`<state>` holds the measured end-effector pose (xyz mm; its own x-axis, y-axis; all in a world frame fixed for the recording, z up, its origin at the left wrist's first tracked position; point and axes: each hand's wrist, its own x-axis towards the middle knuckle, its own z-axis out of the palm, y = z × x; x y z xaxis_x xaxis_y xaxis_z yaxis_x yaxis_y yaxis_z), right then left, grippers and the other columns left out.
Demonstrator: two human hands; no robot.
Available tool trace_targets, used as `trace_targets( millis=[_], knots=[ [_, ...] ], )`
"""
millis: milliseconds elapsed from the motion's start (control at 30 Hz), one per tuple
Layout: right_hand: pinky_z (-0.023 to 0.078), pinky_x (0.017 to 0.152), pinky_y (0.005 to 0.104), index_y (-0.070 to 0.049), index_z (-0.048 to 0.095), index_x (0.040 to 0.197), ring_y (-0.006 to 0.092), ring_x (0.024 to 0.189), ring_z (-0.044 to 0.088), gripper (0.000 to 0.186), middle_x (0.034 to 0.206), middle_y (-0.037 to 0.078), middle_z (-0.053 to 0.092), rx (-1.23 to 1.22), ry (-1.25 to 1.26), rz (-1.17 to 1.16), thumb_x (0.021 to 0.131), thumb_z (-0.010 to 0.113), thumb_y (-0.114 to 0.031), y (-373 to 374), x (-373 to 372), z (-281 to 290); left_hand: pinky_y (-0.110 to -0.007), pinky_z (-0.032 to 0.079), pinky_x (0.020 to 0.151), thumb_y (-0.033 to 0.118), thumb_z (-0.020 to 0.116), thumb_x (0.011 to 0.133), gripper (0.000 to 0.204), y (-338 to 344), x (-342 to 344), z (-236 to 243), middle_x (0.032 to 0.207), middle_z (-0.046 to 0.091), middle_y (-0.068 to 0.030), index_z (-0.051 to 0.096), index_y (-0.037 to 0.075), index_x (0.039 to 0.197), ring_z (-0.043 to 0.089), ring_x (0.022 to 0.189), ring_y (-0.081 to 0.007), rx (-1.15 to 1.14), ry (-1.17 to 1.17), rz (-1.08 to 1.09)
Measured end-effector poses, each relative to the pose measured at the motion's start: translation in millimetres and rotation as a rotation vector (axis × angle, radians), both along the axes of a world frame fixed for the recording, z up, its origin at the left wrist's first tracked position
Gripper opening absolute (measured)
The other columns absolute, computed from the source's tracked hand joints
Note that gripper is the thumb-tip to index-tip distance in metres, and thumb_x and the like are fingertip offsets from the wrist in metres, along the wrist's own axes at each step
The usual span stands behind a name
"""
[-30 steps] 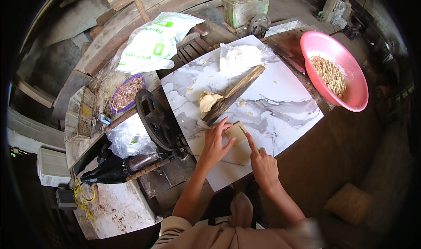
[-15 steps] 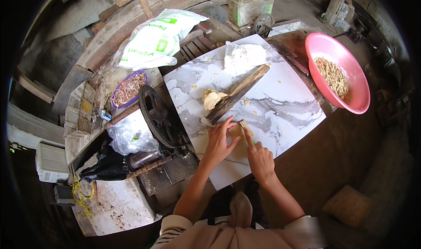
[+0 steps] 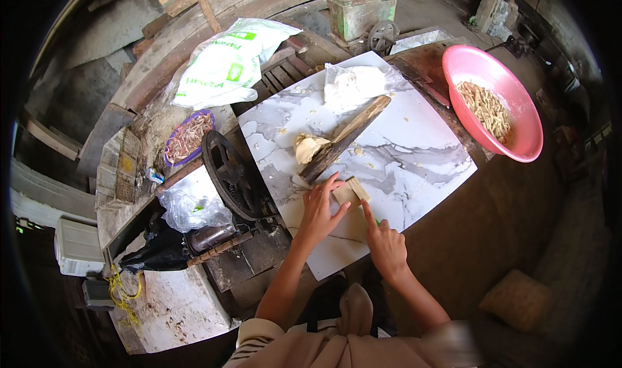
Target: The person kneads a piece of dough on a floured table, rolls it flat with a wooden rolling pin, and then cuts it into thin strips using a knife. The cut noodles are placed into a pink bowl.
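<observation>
A small flat slab of pale dough (image 3: 346, 195) lies on the white marble-patterned board, with a narrow strip along its right side marked off by a line. My left hand (image 3: 317, 208) rests at the slab's left, thumb and fingers spread around its edge. My right hand (image 3: 387, 245) is closed on a knife, forefinger stretched forward beside the slab's lower right. Only a bit of green shows at the knife; its blade is mostly hidden. Just beyond my left fingers, a rough wooden bar (image 3: 346, 138) lies slantwise, with a lump of dough (image 3: 310, 149) against its left side.
A clear bag of white powder (image 3: 353, 84) sits at the far end of the board (image 3: 421, 196). Right stands a pink basin (image 3: 532, 131) of cut strips. Left are a spoked black wheel (image 3: 227, 173), a purple-rimmed tray (image 3: 170, 149) of strips and a white sack (image 3: 223, 63).
My right hand's forefinger has drawn slightly back and right from the slab's far edge, uncovering the strip. My left hand stays almost in place at the slab. The whole view has shifted slightly.
</observation>
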<state>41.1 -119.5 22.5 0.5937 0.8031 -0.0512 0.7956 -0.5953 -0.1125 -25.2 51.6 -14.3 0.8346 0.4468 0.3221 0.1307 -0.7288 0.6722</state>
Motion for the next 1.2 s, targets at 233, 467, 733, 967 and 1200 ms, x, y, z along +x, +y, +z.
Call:
trace_targets(
  millis=[233, 467, 733, 967, 1200],
  knots=[
    [0.052, 0.046, 0.0398, -0.019, 0.015, 0.150, 0.0276, 0.050, 0.062, 0.087, 0.071, 0.012, 0.058, -0.034, 0.010, -0.011, 0.077, 0.058, -0.001, -29, -9, 6, -0.043, 0.031, 0.096, 0.025, 0.064, 0.085, 0.067, 2, -1, 0, 0.121, 0.058, -0.0031, 0.031, 0.008, 0.140, 0.050, 0.113, -0.0205, -0.010, 0.021, -0.020],
    [0.051, 0.045, 0.0405, -0.020, 0.015, 0.150, 0.0280, 0.051, 0.062, 0.084, 0.071, 0.013, 0.058, -0.013, 0.037, -0.026, 0.079, 0.056, -0.002, -41, -9, 19, -0.042, 0.031, 0.095, 0.025, 0.064, 0.085, 0.068, 4, -5, -2, 0.120, 0.057, -0.0030, 0.030, 0.008, 0.141, 0.051, 0.112, -0.0200, -0.003, -0.003, -0.025],
    [0.053, 0.049, 0.0404, -0.020, 0.013, 0.150, 0.0298, 0.056, 0.064, 0.084, 0.076, 0.013, 0.060, 0.048, 0.033, -0.009, 0.080, 0.056, -0.002, 14, -1, 8, -0.041, 0.030, 0.099, 0.022, 0.065, 0.085, 0.065, 5, -6, 3, 0.121, 0.059, -0.0040, 0.033, 0.007, 0.139, 0.053, 0.113, -0.0212, -0.034, 0.022, -0.017],
    [0.054, 0.052, 0.0394, -0.018, 0.012, 0.150, 0.0299, 0.060, 0.065, 0.088, 0.078, 0.014, 0.060, -0.015, 0.041, -0.008, 0.078, 0.058, -0.001, 23, -1, 8, -0.042, 0.026, 0.098, 0.026, 0.063, 0.087, 0.067, 5, -9, 2, 0.121, 0.059, -0.0030, 0.028, 0.010, 0.142, 0.051, 0.112, -0.0193, -0.019, 0.032, -0.009],
    [0.054, 0.052, 0.0390, -0.017, 0.012, 0.150, 0.0295, 0.062, 0.066, 0.085, 0.077, 0.013, 0.061, -0.056, 0.032, -0.023, 0.079, 0.056, 0.000, 27, -3, 8, -0.043, 0.027, 0.098, 0.026, 0.063, 0.087, 0.068, 4, -8, 2, 0.120, 0.059, -0.0025, 0.028, 0.009, 0.142, 0.051, 0.111, -0.0189, -0.012, 0.011, -0.007]
  ],
)
